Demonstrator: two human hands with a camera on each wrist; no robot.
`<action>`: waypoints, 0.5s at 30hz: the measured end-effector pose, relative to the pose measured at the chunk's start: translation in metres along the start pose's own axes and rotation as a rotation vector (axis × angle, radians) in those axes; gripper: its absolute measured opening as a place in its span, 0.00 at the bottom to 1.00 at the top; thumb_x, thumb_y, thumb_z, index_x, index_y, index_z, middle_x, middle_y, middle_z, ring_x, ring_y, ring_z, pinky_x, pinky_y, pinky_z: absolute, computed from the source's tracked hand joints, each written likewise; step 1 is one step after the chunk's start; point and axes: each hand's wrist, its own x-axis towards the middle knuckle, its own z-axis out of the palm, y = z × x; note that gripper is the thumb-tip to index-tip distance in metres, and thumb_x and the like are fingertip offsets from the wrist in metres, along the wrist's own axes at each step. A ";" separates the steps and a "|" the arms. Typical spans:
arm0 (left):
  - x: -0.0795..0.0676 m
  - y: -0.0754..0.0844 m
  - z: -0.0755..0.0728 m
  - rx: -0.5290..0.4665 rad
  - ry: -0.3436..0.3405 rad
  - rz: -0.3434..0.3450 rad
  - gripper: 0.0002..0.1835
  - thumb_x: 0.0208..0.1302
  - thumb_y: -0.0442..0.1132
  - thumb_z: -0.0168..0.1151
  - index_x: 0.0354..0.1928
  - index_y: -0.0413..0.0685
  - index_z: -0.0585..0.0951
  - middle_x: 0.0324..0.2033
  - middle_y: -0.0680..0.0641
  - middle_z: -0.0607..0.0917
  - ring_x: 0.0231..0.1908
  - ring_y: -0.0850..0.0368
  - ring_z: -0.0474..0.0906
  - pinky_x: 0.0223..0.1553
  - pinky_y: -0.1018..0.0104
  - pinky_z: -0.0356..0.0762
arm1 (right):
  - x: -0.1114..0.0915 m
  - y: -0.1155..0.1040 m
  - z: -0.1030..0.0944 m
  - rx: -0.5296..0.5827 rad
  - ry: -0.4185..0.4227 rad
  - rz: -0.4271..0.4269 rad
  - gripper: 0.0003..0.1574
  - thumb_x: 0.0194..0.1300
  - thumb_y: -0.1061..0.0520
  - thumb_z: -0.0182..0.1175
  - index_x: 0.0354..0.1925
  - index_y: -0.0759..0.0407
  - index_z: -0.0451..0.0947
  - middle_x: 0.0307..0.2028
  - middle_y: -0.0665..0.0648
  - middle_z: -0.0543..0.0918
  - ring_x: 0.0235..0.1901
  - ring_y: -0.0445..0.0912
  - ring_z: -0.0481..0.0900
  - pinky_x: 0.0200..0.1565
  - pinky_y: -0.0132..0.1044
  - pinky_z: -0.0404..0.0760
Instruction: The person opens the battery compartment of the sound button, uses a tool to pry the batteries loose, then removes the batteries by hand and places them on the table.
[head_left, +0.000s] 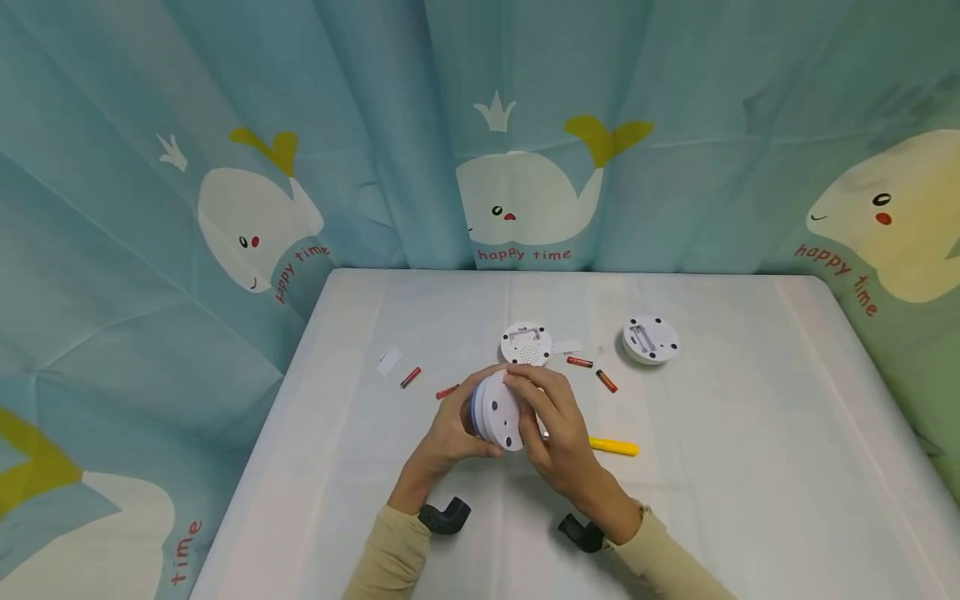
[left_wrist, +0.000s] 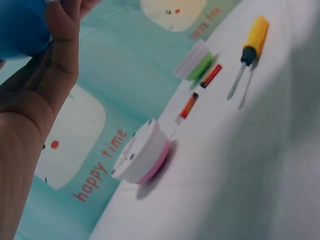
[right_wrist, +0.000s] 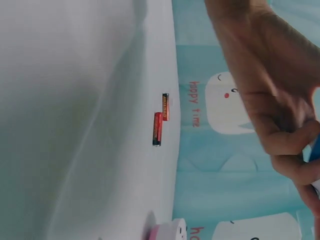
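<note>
Above the middle of the table, both hands hold a round white device with a blue side, tilted so its white underside with dark round feet shows. My left hand grips it round the left side, thumb along the near edge. Over the right edge curl the fingers of my right hand, its fingertips on the white face. In the left wrist view the device's blue dome shows beside the palm. Just right of the right hand lies a yellow-handled screwdriver, its shaft partly hidden in the head view.
Behind the hands sits a white-and-pink device, underside up; a white-and-green one stands further right. Red batteries lie left, and two more lie between those devices and the screwdriver. A small white slip is at left. A whale-print curtain hangs behind.
</note>
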 end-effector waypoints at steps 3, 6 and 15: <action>0.001 0.001 0.001 0.001 -0.010 0.010 0.57 0.50 0.58 0.82 0.76 0.39 0.64 0.66 0.59 0.76 0.60 0.63 0.75 0.58 0.71 0.78 | 0.002 0.000 0.000 -0.018 0.032 -0.024 0.23 0.70 0.69 0.47 0.58 0.73 0.79 0.58 0.68 0.80 0.57 0.57 0.74 0.70 0.30 0.69; 0.002 0.002 0.003 0.005 -0.013 0.013 0.58 0.50 0.59 0.82 0.76 0.38 0.64 0.66 0.60 0.77 0.60 0.64 0.75 0.58 0.71 0.79 | 0.003 0.000 0.000 -0.026 0.058 -0.039 0.24 0.65 0.73 0.47 0.56 0.74 0.79 0.57 0.68 0.80 0.57 0.57 0.74 0.69 0.31 0.69; 0.004 0.001 0.008 -0.007 -0.012 0.013 0.58 0.49 0.59 0.82 0.76 0.38 0.64 0.66 0.58 0.77 0.61 0.64 0.76 0.59 0.71 0.79 | 0.005 0.001 -0.001 -0.037 0.094 -0.014 0.24 0.60 0.76 0.47 0.52 0.72 0.80 0.53 0.67 0.82 0.54 0.56 0.76 0.68 0.30 0.71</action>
